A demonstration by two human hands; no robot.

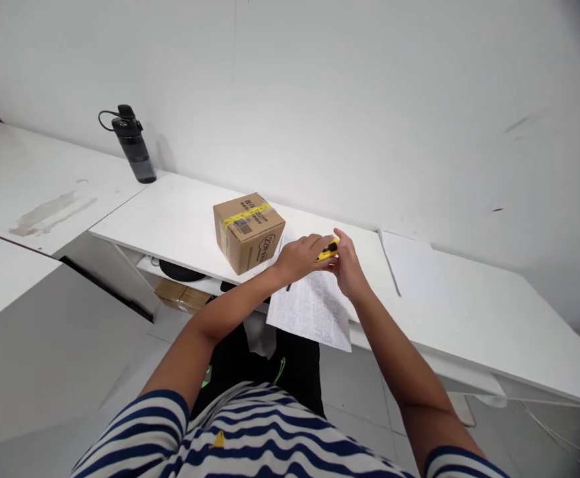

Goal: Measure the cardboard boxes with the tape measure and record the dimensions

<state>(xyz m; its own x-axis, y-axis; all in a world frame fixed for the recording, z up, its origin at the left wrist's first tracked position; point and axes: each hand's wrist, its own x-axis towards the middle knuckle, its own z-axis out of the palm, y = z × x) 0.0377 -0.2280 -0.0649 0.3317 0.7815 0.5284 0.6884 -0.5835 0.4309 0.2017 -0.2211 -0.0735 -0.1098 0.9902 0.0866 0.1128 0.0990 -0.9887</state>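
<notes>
A yellow utility knife [327, 250] with a black slider is held up over the desk in front of me. My left hand [300, 257] is closed around it, palm down. At the knife's right end, the fingers of my right hand [348, 265] curl about it, and their tips are partly hidden. Beneath both hands lies a handwritten sheet of paper [309, 311], its lower edge hanging over the desk's front. Just left of my left hand stands a taped cardboard box [250, 232], with yellow tape across its top. A dark pen-like tip [288, 287] shows beside the left wrist.
A dark water bottle [135, 146] stands by the wall at the left. More white paper [409, 262] lies on the white desk [474, 325] to the right. Under the desktop, a shelf holds a black round item [183, 271], with another cardboard box [180, 295] below.
</notes>
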